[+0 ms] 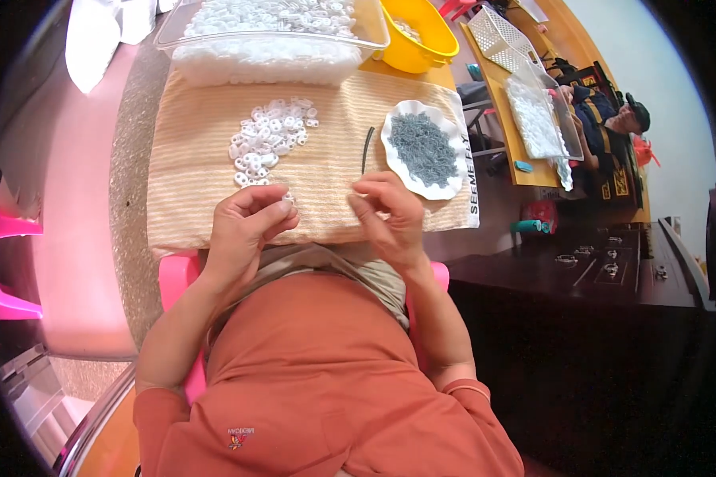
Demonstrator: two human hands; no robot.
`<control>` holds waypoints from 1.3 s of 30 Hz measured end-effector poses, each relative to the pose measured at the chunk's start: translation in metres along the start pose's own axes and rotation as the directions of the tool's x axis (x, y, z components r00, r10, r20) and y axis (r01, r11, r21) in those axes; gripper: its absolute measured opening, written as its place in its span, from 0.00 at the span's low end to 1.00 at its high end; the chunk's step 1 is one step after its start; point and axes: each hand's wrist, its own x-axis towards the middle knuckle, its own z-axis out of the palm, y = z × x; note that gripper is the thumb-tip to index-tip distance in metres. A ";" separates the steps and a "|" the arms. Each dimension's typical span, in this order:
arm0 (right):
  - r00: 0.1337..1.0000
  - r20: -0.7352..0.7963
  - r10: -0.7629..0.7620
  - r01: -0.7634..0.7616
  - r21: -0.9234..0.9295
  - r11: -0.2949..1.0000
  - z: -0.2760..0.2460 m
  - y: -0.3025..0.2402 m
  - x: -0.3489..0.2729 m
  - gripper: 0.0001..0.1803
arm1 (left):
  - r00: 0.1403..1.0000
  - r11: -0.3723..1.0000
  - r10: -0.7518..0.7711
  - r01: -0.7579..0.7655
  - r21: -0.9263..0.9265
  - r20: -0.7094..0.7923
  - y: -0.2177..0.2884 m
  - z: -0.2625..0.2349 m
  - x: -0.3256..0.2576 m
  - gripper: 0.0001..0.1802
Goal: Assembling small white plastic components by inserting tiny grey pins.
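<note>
My left hand is closed in a pinch at the front of the cloth, with a small white plastic piece at its fingertips. To its right my right hand has thumb and forefinger drawn together; whatever is between them is too small to make out. Beyond the left hand lies a loose pile of similar white plastic pieces with holes. A white scalloped dish sits past the right hand, heaped with tiny grey pieces. Beside it rests a thin dark stick, its near end close to my right fingers.
A striped yellowish cloth covers the table. At its far side stand a clear bin full of white pieces and a yellow basin. Off to the right, another person is near a table with a white basket and another filled bin.
</note>
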 end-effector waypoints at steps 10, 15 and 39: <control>0.996 -0.012 -0.093 0.046 -0.799 0.600 -0.077 0.023 -0.013 0.14 | 0.999 0.999 -0.007 0.006 0.035 0.041 -0.003 0.003 -0.002 0.11; 0.996 0.030 -0.080 0.069 -0.833 0.549 -0.080 0.021 -0.005 0.16 | 0.999 0.999 -0.020 0.018 0.051 0.034 -0.002 0.005 -0.004 0.10; 0.985 0.048 -0.167 0.129 -0.846 0.518 -0.071 0.039 -0.013 0.13 | 0.999 0.998 -0.029 0.027 0.057 0.040 -0.005 0.003 -0.007 0.09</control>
